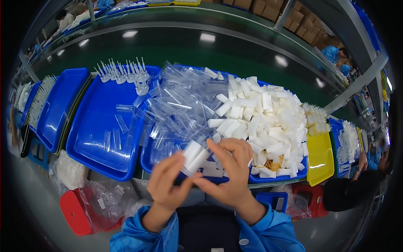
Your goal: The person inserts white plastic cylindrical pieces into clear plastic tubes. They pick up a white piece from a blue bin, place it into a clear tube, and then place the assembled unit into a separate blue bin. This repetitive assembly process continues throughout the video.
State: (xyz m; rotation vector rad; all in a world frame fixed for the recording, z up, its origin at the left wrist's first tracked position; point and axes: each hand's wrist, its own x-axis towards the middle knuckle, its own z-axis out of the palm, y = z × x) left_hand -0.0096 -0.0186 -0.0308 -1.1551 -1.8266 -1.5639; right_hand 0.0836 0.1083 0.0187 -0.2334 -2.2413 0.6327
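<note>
A white foam-like piece or small bundle is held up in front of me; blur hides whether it is one piece or several. My left hand grips it from the left, fingers along its upper side. From the right, my right hand spans it, with the index finger at the upper end and the thumb near the lower end. Behind my hands, a heap of white rectangular foam pieces fills the right of a blue tray. Clear plastic sleeves are piled to their left.
Another blue tray holds white stemmed parts and a few sleeves. A yellow tray stands right, beside rubber bands among the foam. Beyond runs a green conveyor. Red stools stand below; a dark-sleeved person is at right.
</note>
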